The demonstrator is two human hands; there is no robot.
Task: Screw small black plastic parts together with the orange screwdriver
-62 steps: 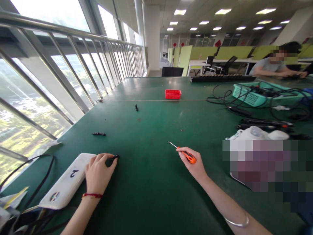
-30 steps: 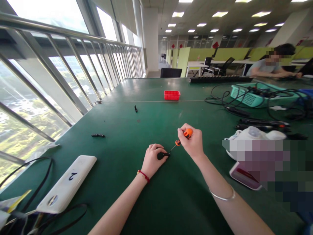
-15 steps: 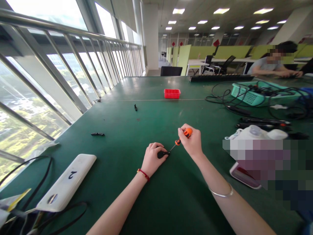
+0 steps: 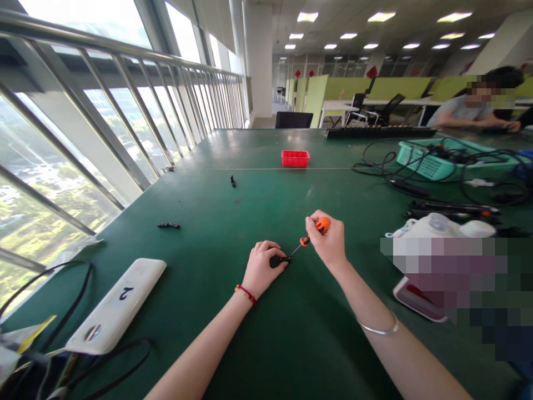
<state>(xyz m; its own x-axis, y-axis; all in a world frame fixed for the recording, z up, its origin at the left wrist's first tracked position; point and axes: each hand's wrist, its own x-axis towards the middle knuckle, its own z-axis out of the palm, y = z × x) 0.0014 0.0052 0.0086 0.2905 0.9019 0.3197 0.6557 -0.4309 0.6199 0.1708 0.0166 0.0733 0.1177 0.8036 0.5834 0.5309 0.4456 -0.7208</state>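
Low on the green table [image 4: 200, 266], my left hand [image 4: 261, 266] is closed around a small black part [image 4: 278, 260], fingers curled over it. My right hand [image 4: 328, 239] grips an orange and black screwdriver [image 4: 322, 224]. Its thin shaft slants down to the left, and the tip meets the right end of the black part. Where exactly the tip sits is too small to tell.
A small red basket [image 4: 295, 159] stands farther back. Two small black pieces [image 4: 169, 225] [image 4: 232, 181] lie to the left, beyond a white power bank [image 4: 119, 305]. At right are a teal basket [image 4: 433, 165], cables and a white object [image 4: 437, 225]. A person [image 4: 466, 114] sits beyond.
The whole view has shifted slightly. Both hands hold the same things in nearly the same position, with the screwdriver tip still at the black part.
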